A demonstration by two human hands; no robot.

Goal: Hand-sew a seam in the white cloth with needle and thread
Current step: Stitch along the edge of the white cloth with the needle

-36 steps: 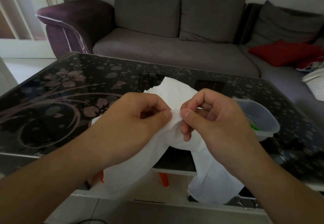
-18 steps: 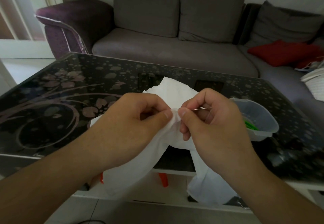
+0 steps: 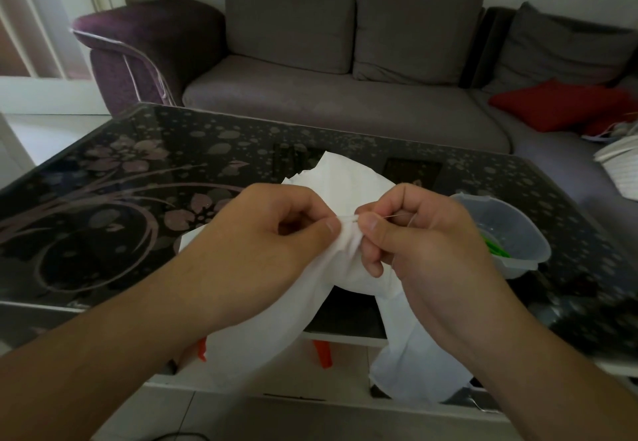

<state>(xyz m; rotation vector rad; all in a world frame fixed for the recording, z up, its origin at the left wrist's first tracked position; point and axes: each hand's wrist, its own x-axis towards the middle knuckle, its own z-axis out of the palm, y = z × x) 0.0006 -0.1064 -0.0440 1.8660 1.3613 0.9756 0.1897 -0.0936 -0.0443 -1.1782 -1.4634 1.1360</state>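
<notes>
The white cloth (image 3: 345, 181) is held up above the near edge of the table, its ends hanging down toward the floor. My left hand (image 3: 262, 240) pinches a folded edge of the cloth between thumb and forefinger. Right beside it, my right hand (image 3: 424, 243) pinches the thin metal needle (image 3: 392, 217), which points left into the fold and lies almost level. The needle's tip is hidden in the cloth. A fine thread curves by my right fingers, barely visible.
A black glass table (image 3: 138, 178) with a flower pattern lies under my hands. A clear plastic tub (image 3: 511, 233) holding something green stands on it at the right. Behind it is a grey sofa (image 3: 345, 109) with a red cushion (image 3: 559, 104). Orange items (image 3: 322, 354) show below the tabletop.
The needle has slid slightly further out to the right between my right fingers. Both hands stay almost in place at the fold.
</notes>
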